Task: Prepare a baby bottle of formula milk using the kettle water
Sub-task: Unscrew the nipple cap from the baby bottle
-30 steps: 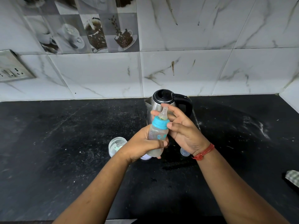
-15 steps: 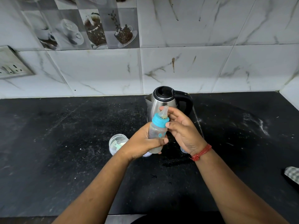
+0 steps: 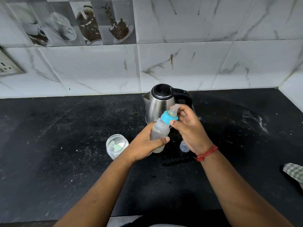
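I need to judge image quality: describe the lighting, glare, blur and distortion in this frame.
Head view: soft even light, a faint shadow under the hands on the counter; a bright reflection streaks the kettle; wide-angle bending curves the tile lines; the baby bottle is slightly soft, the frame corners blurrier.

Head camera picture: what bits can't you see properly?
- Baby bottle: lower body hidden by the left hand.
- Clear cap on the counter: partly behind the right hand.
- Checked cloth: cut off by the right edge.
- Wall socket: cut off by the left edge.

both forearms reach forward, left grip (image 3: 146,141) and right grip (image 3: 188,128) curled closed.
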Available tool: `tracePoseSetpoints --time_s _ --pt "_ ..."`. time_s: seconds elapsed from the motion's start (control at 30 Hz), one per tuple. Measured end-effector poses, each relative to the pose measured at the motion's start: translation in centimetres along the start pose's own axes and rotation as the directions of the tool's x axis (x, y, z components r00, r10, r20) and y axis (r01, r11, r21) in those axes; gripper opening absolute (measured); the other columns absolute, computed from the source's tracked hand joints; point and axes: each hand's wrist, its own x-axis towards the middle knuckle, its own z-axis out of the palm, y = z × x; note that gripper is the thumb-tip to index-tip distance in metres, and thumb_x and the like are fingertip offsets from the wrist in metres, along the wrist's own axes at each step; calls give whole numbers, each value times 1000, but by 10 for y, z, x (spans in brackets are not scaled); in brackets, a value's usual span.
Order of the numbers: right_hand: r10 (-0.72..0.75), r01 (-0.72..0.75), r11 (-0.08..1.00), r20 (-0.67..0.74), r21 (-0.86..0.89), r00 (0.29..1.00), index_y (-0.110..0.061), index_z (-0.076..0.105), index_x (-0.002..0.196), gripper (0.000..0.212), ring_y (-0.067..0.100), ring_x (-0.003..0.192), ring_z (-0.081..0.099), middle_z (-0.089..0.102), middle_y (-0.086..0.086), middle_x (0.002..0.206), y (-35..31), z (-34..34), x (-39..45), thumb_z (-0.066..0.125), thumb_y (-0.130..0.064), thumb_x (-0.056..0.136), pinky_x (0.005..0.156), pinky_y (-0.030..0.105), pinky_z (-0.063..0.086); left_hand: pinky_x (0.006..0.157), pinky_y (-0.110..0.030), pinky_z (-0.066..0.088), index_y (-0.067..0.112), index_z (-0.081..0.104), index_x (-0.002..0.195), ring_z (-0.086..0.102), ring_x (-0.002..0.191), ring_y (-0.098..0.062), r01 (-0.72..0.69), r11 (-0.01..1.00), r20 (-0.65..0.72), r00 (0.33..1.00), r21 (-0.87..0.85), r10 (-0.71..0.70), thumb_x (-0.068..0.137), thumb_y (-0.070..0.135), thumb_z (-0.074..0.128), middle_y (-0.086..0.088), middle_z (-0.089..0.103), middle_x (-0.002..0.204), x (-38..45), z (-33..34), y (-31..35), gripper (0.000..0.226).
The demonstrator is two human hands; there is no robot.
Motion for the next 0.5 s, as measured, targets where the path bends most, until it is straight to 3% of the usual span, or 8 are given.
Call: tracePoseSetpoints --time_s 0.07,0.13,0.2,0.3,0.4,0.5 --pt "-12 13 1000 -71 8 997 -13 61 125 45 16 113 64 67 4 117 -1 -7 1 68 -5 81 92 28 53 87 -14 49 34 51 125 61 100 10 22 999 -45 999 40 -21 94 13 72 11 64 115 2 0 -6 43" --pt "-27 18 997 -124 -69 992 -12 63 124 40 14 115 65 68 4 120 -1 -15 2 69 -1 86 94 27 52 91 -12 48 40 49 124 59 107 5 27 998 -73 997 55 -23 93 17 73 13 62 117 3 0 -15 45" --pt "-29 4 988 -163 -153 986 -15 64 119 37 11 112 67 68 5 120 5 -24 2 71 4 88 92 25 53 96 -16 48 46 50 123 59 112 -1 15 997 -120 993 74 -6 86 29 76 15 63 118 5 0 -23 48" --pt "-11 -65 922 -195 -381 981 -26 64 110 37 10 109 67 63 3 121 23 -37 0 78 -4 84 92 23 54 102 -27 45 49 54 119 57 120 -13 14 985 -188 982 173 19 77 43 81 8 63 124 9 2 -37 50" --pt "3 -104 675 -139 -730 990 -20 64 110 37 10 104 59 61 -4 113 48 -47 -2 80 -11 77 88 13 43 96 -17 41 48 55 115 55 116 0 45 975 -228 974 217 6 79 27 87 11 60 122 14 7 -50 52" --pt "56 -31 401 -9 -915 998 -15 65 112 40 21 107 56 62 1 112 71 -50 -2 81 -16 75 94 26 43 90 -5 38 48 51 110 50 111 14 75 957 -274 962 281 5 78 17 88 11 51 122 17 12 -59 58"
